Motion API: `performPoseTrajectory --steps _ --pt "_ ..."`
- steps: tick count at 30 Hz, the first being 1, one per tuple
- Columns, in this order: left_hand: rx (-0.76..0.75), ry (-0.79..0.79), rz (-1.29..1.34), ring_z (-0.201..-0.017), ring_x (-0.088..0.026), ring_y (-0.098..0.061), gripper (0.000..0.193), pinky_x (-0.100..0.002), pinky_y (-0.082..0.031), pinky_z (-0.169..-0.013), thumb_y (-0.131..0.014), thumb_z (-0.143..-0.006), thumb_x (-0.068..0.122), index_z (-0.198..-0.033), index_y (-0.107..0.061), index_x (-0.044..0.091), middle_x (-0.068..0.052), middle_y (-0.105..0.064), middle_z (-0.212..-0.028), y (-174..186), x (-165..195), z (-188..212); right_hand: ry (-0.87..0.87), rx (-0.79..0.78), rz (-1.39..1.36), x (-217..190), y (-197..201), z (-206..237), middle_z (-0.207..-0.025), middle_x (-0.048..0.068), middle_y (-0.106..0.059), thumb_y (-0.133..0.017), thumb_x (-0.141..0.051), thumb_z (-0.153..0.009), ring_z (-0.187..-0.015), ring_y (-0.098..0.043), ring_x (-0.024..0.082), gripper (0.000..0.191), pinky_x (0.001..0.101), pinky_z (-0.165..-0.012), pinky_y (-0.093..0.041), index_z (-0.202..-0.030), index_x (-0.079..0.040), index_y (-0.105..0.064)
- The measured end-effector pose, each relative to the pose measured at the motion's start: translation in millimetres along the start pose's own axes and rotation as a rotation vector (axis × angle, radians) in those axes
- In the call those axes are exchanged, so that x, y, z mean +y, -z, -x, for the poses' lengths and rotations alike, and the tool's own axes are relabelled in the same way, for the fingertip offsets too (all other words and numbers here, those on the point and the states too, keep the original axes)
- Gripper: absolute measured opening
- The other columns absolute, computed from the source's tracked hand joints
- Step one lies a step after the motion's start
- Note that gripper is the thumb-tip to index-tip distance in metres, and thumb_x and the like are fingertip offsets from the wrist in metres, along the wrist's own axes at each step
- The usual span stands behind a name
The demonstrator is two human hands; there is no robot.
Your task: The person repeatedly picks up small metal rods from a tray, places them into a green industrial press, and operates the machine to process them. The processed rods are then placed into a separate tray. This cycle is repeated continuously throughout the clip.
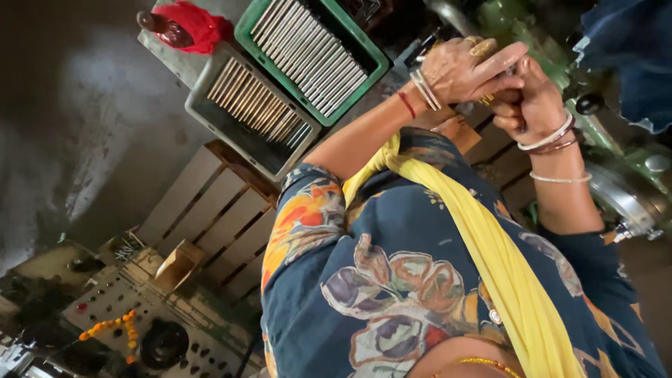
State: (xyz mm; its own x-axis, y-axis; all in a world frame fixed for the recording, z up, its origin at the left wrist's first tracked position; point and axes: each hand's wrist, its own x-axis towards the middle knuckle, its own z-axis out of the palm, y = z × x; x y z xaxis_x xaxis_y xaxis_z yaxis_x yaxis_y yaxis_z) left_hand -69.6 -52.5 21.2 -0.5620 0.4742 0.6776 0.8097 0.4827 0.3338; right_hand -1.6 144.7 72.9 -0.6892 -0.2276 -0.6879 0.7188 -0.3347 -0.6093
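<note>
My left hand (467, 68), with bangles and a gold ring, reaches forward and lies curled over a small dark part (514, 70) of the green machine (595, 133). My right hand (535, 105), with white and red bangles, is closed in a fist just beside it. The two hands touch at the fingers. What exactly they clasp is mostly hidden by the fingers. My floral blue garment (392, 280) and a yellow scarf (490, 259) fill the lower part of the view.
A green crate (381, 66) and a grey crate (199, 105) hold rows of metal rods. A wooden pallet (217, 210) lies below them. A red cloth (199, 24) sits beyond. A control panel (119, 301) with an orange garland is lower left. Blue fabric (630, 56) hangs upper right.
</note>
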Motion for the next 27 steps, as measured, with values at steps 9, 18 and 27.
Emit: performPoseTrajectory --steps 9,18,27 --pt "-0.244 -0.199 0.251 -0.067 -0.027 -0.062 0.021 -0.043 -0.05 -0.058 -0.073 -0.078 0.034 -0.076 -0.063 0.017 -0.006 -0.06 -0.068 19 33 -19 -0.438 -0.241 0.106 47 17 17 -0.057 -0.005 -0.03 -0.046 -0.037 -0.107 -0.044 -0.028 0.013 0.04 0.0296 -0.039 -0.022 -0.072 -0.019 -0.038" --pt "-0.191 -0.084 0.336 -0.09 -0.025 -0.066 0.022 -0.04 -0.053 -0.077 -0.068 -0.078 0.026 -0.097 -0.067 0.016 -0.003 -0.068 -0.094 45 50 5 -0.054 0.124 -0.214 128 61 -25 -0.068 -0.008 -0.045 -0.044 -0.041 -0.111 -0.052 -0.036 0.006 0.028 0.0219 -0.044 -0.025 -0.094 -0.021 -0.055" --pt "-0.19 0.286 0.028 -0.06 -0.033 -0.058 0.042 -0.044 -0.045 -0.054 -0.079 -0.091 0.035 -0.066 -0.055 0.012 -0.01 -0.057 -0.067 103 31 15 0.602 0.123 0.781 131 75 75 -0.094 0.002 -0.066 -0.065 -0.021 -0.101 -0.087 -0.062 0.015 0.015 0.0297 -0.075 -0.05 -0.105 -0.007 -0.068"
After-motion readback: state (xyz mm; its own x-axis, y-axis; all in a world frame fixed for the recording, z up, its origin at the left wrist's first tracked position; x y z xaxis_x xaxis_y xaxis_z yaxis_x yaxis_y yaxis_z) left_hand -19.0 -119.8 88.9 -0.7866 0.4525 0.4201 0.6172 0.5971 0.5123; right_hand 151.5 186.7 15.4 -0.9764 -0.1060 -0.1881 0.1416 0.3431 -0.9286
